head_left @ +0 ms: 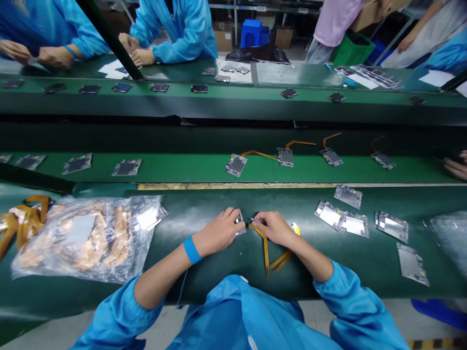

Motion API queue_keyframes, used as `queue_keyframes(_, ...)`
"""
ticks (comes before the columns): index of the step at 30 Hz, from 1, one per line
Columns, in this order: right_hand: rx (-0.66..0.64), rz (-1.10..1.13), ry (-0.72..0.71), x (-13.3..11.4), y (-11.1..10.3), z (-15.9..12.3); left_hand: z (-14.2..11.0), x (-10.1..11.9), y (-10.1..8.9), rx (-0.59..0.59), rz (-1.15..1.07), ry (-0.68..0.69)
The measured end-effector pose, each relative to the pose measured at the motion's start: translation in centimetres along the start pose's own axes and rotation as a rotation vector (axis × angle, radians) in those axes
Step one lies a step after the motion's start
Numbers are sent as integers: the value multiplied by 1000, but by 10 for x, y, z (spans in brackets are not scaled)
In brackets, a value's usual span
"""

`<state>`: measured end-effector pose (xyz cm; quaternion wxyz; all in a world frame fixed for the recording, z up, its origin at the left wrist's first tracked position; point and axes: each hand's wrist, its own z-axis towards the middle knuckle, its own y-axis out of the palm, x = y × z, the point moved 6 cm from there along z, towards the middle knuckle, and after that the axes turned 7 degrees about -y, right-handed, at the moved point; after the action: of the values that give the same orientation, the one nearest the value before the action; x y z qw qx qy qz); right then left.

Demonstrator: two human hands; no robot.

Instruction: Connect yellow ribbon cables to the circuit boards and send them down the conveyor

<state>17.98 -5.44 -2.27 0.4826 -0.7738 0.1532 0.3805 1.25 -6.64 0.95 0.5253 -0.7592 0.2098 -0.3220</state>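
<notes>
My left hand [219, 232] is closed on a small circuit board [241, 224] that rests on the green bench in front of me. My right hand [275, 227] pinches a thin tool or connector end at the board's edge, where an orange flex cable [268, 255] starts. The cable loops down toward me under my right wrist. A blue band circles my left wrist.
A clear bag of orange flex cables [83, 238] lies at left. Several loose boards [343, 219] lie at right. The conveyor belt [182, 170] carries boards, some with cables [284, 156]. Other people in blue coats work across the far belt. Another person's hand [458, 165] shows at right.
</notes>
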Motion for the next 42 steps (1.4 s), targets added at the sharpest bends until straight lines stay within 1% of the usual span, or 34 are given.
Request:
queue_keyframes(3,-7,-59,14,-4,2,6,-5,-2,1,52,22,-49)
queue_keyframes(5,-4,-102,22,-6,2,9,-8,-3,1,67,53,-93)
queue_keyframes(10,-18,-172,43,-11,2,13,-12,-3,4,23,91,-127)
queue_keyframes(15,-45,-230,66,-15,0,13,-12,-4,7,41,115,-115)
queue_keyframes(22,-106,-265,58,-21,0,18,-13,-3,10,86,135,-81)
queue_keyframes(28,-186,-332,104,-26,1,23,-13,-1,12,129,166,-58)
queue_keyframes(32,-196,-347,121,-28,0,22,-13,1,13,149,195,-28)
queue_keyframes(37,-184,-362,91,-33,-2,19,-13,-1,15,174,214,-9)
queue_keyframes(42,-132,-361,-43,-40,-3,14,-12,-3,17,176,186,-10)
